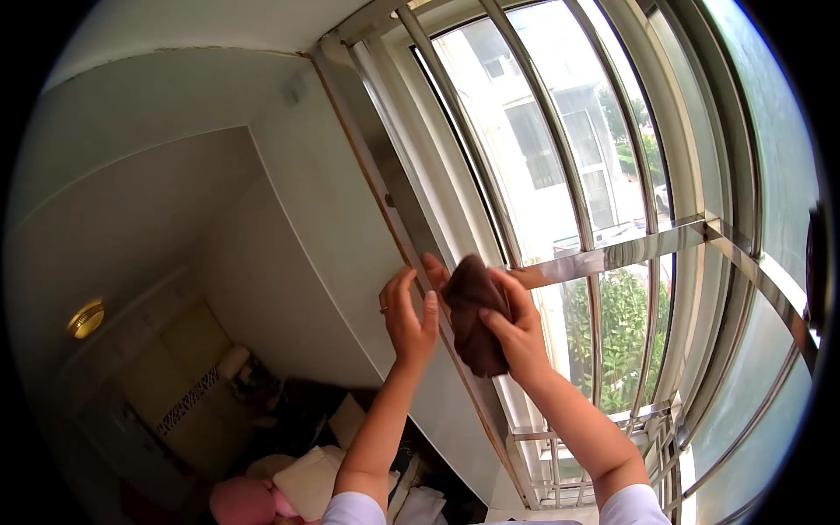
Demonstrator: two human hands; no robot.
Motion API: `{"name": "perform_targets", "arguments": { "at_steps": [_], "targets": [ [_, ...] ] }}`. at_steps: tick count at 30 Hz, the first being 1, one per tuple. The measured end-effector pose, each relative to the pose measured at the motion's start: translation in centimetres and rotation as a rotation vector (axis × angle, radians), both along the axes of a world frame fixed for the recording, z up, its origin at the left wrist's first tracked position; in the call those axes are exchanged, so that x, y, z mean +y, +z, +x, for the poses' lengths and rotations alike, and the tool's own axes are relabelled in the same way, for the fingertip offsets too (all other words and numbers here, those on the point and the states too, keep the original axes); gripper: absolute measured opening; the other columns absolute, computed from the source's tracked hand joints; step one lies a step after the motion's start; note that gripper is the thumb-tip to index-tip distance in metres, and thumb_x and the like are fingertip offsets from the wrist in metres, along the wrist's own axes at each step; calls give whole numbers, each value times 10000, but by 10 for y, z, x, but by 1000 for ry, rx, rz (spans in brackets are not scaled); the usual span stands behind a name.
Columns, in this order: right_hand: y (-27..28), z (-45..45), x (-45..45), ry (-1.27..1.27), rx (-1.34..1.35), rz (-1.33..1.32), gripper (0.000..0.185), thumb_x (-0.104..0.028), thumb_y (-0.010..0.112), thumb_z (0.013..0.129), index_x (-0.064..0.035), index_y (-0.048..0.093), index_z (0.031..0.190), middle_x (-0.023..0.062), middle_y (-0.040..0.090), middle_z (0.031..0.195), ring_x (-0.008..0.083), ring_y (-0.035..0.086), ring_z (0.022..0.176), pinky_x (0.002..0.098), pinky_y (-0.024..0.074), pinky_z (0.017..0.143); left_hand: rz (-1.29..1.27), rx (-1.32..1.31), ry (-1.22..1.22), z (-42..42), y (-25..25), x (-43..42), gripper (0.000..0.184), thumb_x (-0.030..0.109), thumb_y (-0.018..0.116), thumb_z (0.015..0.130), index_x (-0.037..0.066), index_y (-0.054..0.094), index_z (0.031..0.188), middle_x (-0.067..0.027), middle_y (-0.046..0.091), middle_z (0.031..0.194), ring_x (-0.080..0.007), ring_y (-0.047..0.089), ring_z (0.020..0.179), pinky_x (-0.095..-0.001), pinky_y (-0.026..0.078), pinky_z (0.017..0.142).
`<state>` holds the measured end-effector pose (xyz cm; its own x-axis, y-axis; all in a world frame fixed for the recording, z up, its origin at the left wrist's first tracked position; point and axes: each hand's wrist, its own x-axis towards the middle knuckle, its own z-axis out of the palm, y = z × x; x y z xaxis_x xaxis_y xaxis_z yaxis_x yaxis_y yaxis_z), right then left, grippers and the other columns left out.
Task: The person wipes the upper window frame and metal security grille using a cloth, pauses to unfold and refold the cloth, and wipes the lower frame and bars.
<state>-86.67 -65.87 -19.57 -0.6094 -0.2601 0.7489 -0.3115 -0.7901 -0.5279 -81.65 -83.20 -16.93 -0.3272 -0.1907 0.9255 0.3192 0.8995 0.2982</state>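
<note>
A dark brown cloth [472, 319] is bunched up in my right hand [522, 337], with the thumb pressed over its front. Just left of the cloth, my left hand [408, 319] is raised with its fingers apart and a ring on one of them. Nothing shows in that hand. Both hands are up in front of the window frame's left edge, near the metal crossbar [612, 254] of the window bars. The far side of the cloth is hidden from me.
Upright metal bars [551, 114] stand before the window glass. Below left lie a pink cushion [243, 501] and pale bedding [311, 481]. A pale wall panel [324, 210] rises beside the window, and a round yellow lamp [86, 319] glows at far left.
</note>
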Motion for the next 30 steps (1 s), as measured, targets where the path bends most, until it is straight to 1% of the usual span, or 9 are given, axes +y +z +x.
{"name": "perform_targets", "arguments": {
  "at_steps": [2, 3, 6, 10, 16, 21, 24, 28, 30],
  "targets": [
    [45, -5, -17, -285, 94, -173, 546, 41, 520, 810, -62, 452, 1342, 138, 498, 1270, 232, 485, 1198, 319, 385, 1007, -486, 124, 277, -14, 3, 11, 605, 188, 618, 864, -22, 339, 1358, -250, 434, 1319, -409, 380, 1249, -492, 294, 1043],
    [67, -6, -24, -620, 196, -202, 560, 80, 492, 779, -87, 493, 1314, 154, 487, 1206, 284, 484, 1156, 336, 400, 978, -478, 90, 193, -23, -4, 12, 729, 301, 591, 874, -62, 247, 1405, -289, 281, 1420, -489, 194, 1327, -568, 145, 1083],
    [128, -12, -54, -1015, 301, -305, 561, 129, 505, 720, -161, 606, 1189, 143, 489, 1125, 350, 507, 1057, 404, 451, 893, -510, 82, 292, -46, -21, 6, 849, 479, 503, 901, -85, 148, 1428, -319, 245, 1420, -555, 127, 1328, -599, 163, 1066],
    [188, -37, -89, -1401, 360, -335, 483, 45, 574, 748, -148, 603, 1190, 119, 492, 1172, 340, 519, 1049, 414, 456, 880, -486, 109, 271, -47, -23, 17, 894, 504, 536, 877, -88, 148, 1423, -332, 242, 1415, -570, 116, 1327, -615, 159, 1062],
    [244, -57, -115, -1379, 223, -232, 570, 88, 539, 765, -88, 498, 1306, 153, 422, 1275, 358, 426, 1189, 425, 379, 997, -458, 24, 445, -51, -25, 9, 967, 487, 643, 796, -93, 171, 1409, -347, 274, 1388, -575, 147, 1319, -633, 184, 1055],
    [256, -64, -114, -1229, 226, -139, 605, 87, 521, 785, -61, 415, 1362, 156, 344, 1348, 363, 359, 1256, 438, 344, 1040, -445, 92, 357, -50, -26, 12, 826, 269, 609, 752, -103, 228, 1384, -343, 312, 1358, -577, 168, 1314, -629, 215, 1051],
    [260, -71, -114, -1220, 240, -150, 580, 41, 525, 807, -51, 405, 1367, 187, 376, 1351, 388, 360, 1261, 453, 331, 1050, -455, 58, 347, -50, -28, 9, 924, 372, 653, 819, -67, 115, 1428, -325, 280, 1363, -585, 110, 1320, -651, 184, 1038],
    [295, -94, -105, -1019, 101, -101, 541, -97, 530, 850, -13, 386, 1365, 283, 447, 1304, 447, 373, 1246, 484, 300, 1056, -434, 12, 336, -50, -28, 8, 924, 399, 638, 825, -60, 114, 1431, -329, 284, 1354, -584, 118, 1317, -658, 190, 1026],
    [314, -104, -107, -1031, 110, -181, 544, -127, 537, 852, -10, 386, 1361, 289, 445, 1303, 448, 380, 1246, 474, 294, 1065, -433, 116, 351, -50, -26, 12, 781, 218, 584, 721, -105, 273, 1360, -341, 347, 1329, -586, 190, 1298, -640, 230, 1034]
  ]
}}
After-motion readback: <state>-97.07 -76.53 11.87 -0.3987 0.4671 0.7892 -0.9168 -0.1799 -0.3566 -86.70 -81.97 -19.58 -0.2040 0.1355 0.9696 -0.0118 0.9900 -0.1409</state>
